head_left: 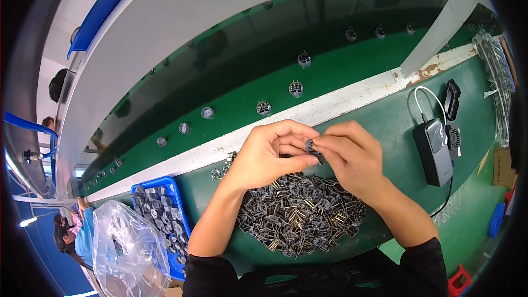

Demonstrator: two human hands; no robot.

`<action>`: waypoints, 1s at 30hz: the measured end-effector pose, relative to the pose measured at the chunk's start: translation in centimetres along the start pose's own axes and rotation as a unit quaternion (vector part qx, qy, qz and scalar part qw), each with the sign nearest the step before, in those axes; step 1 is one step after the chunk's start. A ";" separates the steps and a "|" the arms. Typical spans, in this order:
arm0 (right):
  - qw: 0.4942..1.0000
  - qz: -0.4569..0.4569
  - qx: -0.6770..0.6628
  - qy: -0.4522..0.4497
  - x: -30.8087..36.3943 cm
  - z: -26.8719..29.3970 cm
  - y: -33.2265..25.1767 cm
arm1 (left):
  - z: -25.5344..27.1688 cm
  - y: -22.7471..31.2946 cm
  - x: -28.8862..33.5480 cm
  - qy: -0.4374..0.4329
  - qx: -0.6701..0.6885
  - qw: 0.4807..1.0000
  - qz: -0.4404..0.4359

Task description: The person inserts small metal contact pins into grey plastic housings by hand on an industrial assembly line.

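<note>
My left hand (269,151) holds a small round grey cap (309,146) between thumb and fingers, above the table. My right hand (352,157) pinches at the same cap from the other side; its fingertips partly hide whatever sits in it. Below both hands lies a large heap of small dark circuit boards with brass-coloured pins (300,214). Left of my left forearm, a blue tray (181,209) contains many loose grey round caps (159,212). A few finished-looking round pieces (215,174) stand on the table beside my left wrist.
Beyond a white rail (352,99), round pieces with boards (296,88) stand spaced along a green conveyor belt (236,124). A grey power bank (434,151) with a white cable lies at right. A clear plastic bag (129,242) bulges at lower left. Another person (82,236) sits farther left.
</note>
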State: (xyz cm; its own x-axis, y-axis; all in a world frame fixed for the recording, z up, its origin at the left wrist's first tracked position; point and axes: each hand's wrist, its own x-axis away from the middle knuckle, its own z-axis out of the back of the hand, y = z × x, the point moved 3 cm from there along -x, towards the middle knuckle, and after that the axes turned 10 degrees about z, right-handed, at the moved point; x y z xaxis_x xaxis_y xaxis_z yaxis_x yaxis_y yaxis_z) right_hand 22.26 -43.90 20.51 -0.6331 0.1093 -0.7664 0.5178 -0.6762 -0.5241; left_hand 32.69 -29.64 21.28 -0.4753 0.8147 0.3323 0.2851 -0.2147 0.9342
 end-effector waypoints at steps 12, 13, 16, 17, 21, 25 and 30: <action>0.951 -0.055 -0.046 -0.300 0.1 1.3 2.0 | 11.5 2.3 -6.9 0.310 -0.269 0.912 0.025; 0.939 -0.042 -0.055 -0.337 0.3 0.9 2.0 | 12.8 1.5 -7.5 0.315 -0.297 0.901 0.038; 0.946 -0.022 -0.051 -0.319 1.2 0.3 2.6 | 13.6 0.4 -8.1 0.333 -0.293 0.895 0.044; 0.955 -0.011 -0.044 -0.295 1.4 0.4 2.7 | 13.3 0.2 -8.1 0.331 -0.294 0.896 0.045; 0.957 -0.037 0.011 -0.287 1.3 1.0 3.9 | 10.5 0.9 -6.6 0.297 -0.384 0.872 -0.059; 0.964 -0.052 0.027 -0.258 1.3 0.9 3.7 | 7.5 1.5 -5.8 0.109 -0.460 0.880 -0.035; 0.969 -0.040 -0.011 -0.244 1.4 0.5 3.8 | 7.8 1.3 -6.1 0.177 -0.467 0.865 -0.035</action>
State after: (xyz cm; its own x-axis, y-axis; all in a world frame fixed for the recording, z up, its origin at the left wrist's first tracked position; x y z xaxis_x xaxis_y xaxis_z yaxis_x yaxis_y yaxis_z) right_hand 23.03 -46.67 17.64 -0.8655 -0.2000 -0.4593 0.4646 -0.6636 -0.5863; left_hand 42.51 -30.69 19.45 -0.7363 0.6631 0.1345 -0.4744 -0.6478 0.5961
